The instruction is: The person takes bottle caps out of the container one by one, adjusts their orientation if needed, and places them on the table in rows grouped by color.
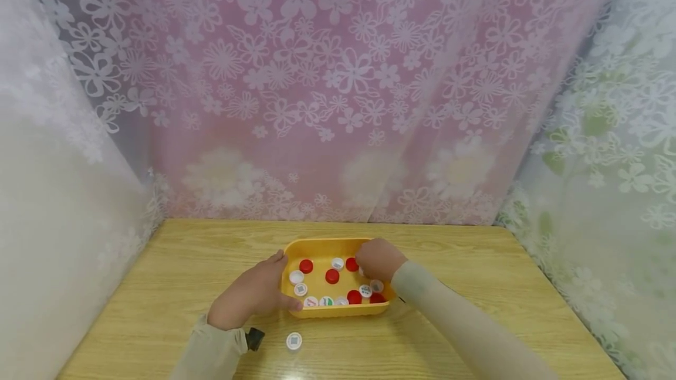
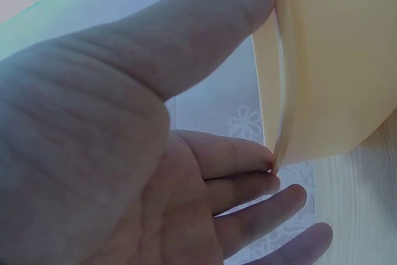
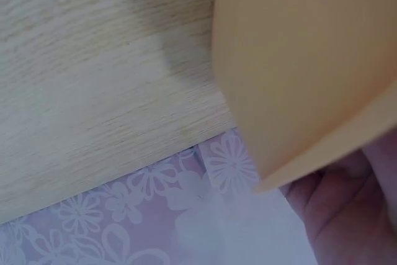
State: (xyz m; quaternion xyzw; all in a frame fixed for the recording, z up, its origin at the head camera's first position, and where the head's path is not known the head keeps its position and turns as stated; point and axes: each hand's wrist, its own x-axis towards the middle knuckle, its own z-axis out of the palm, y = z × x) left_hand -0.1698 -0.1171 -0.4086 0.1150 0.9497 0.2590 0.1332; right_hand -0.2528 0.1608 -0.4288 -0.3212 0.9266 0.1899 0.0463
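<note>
Left grip (image 1: 259, 291) spans the yellow tray (image 1: 343, 312) near the table's (image 1: 486, 263) far edge, fingers apart; right grip (image 1: 381, 258) reaches inside, closure hidden from us. We judge quick scooping could flick caps (image 1: 332, 276) out.

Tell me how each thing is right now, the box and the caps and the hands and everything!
Yellow plastic tray, open-topped, upright on the wooden table
Red bottle caps, loose inside the tray
White bottle caps in the tray, loose, several with marks showing
Lone white bottle cap, outside the tray, square mark facing up
Left hand, holding the tray's left end
Right hand, dipped into the tray, grip hidden
Pink floral curtain, hanging
</note>
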